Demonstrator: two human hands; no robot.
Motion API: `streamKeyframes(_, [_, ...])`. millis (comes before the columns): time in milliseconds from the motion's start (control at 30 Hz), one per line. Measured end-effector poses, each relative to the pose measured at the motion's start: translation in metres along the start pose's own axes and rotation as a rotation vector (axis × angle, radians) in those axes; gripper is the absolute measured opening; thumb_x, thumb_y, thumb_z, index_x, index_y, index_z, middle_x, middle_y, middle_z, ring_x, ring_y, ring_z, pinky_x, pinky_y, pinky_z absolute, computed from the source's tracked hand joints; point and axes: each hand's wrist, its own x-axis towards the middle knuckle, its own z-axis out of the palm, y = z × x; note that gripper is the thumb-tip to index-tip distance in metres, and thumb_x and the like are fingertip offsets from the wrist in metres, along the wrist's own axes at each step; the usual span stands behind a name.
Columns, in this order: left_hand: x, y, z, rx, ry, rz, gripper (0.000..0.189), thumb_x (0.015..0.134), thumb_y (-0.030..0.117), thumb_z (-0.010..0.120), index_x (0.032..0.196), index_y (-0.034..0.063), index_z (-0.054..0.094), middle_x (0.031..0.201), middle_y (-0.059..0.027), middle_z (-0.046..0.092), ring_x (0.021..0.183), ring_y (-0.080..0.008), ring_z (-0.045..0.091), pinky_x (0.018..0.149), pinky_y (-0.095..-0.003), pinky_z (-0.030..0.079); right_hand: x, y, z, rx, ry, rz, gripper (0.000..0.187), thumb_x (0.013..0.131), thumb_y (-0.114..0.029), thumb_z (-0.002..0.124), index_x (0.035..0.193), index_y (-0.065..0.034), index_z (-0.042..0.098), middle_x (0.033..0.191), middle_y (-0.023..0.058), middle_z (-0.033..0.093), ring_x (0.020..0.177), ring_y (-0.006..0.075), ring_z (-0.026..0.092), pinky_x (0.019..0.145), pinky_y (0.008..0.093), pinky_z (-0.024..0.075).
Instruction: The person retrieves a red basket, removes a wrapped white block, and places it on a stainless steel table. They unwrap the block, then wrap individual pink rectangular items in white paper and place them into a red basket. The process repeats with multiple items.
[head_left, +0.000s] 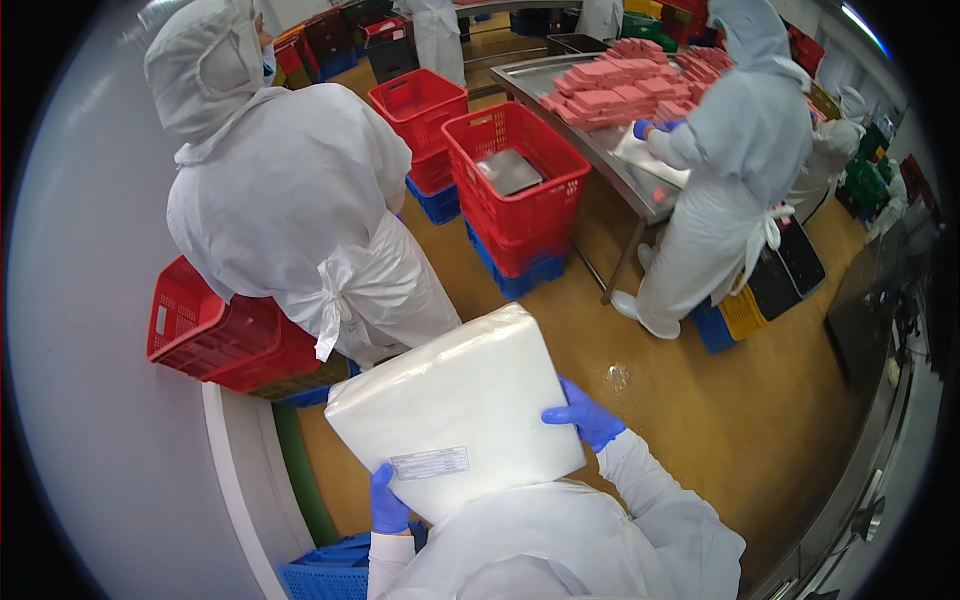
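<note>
A large white plastic-wrapped rectangular pack (465, 397) is held up in front of my chest, with a printed label (430, 463) on its near face. My left hand (390, 504), in a blue glove, grips its lower left edge, thumb on the face. My right hand (586, 416), gloved alike, clasps its right edge. The fingers behind the pack are hidden on both sides. Beyond the pack stand a person in white (292, 180) at the left and another (735, 165) at the right.
Red crates (517, 157) on blue ones stand ahead, a metal tray (510, 171) in one. More red crates (217, 330) are at the left wall. A steel table (637, 195) bears pink slabs (622, 82). Blue crates (330, 574) lie by my left arm.
</note>
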Motion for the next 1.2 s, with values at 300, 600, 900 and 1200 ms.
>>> streamKeyframes(300, [0.206,0.085,0.051,0.222,-0.026,-0.02,0.064,0.084,0.033,0.061,0.137,0.002,0.044,0.131,-0.0125,0.055,0.118,-0.0261,0.054,0.101,-0.0381,0.043,0.17,-0.062,-0.006,0.101,0.178,0.007,0.093,0.075,-0.02,0.074,0.151,-0.0047,0.023,0.145,0.0106,0.04,0.132,0.0212,0.041,0.11,0.0343,0.0334])
streamKeyframes(600, [0.412,0.125,0.111,0.226,0.036,-0.087,0.056,0.088,0.034,0.058,0.134,0.003,0.047,0.127,-0.0104,0.056,0.116,-0.0248,0.055,0.098,-0.0385,0.043,0.366,-0.148,-0.044,0.185,0.297,0.115,0.08,0.081,-0.024,0.07,0.146,-0.0021,0.029,0.14,0.0121,0.045,0.127,0.0221,0.047,0.106,0.037,0.0395])
streamKeyframes(900, [0.588,0.205,0.168,0.101,0.181,0.04,0.06,0.089,0.02,0.058,0.143,0.0053,0.035,0.136,-0.0112,0.047,0.122,-0.0244,0.049,0.103,-0.0375,0.041,0.618,-0.255,-0.065,0.155,0.122,0.151,0.07,0.084,-0.018,0.069,0.144,-0.0027,0.036,0.133,0.0114,0.052,0.121,0.0198,0.052,0.103,0.0334,0.042])
streamKeyframes(1200, [0.791,0.31,0.217,0.197,0.202,0.111,0.052,0.093,0.023,0.056,0.137,0.0015,0.041,0.13,-0.0126,0.052,0.117,-0.0226,0.054,0.098,-0.0361,0.045,0.865,-0.312,-0.054,0.149,0.051,0.156,0.06,0.087,-0.018,0.065,0.14,-0.0025,0.042,0.129,0.0111,0.055,0.117,0.0203,0.055,0.1,0.0328,0.0444])
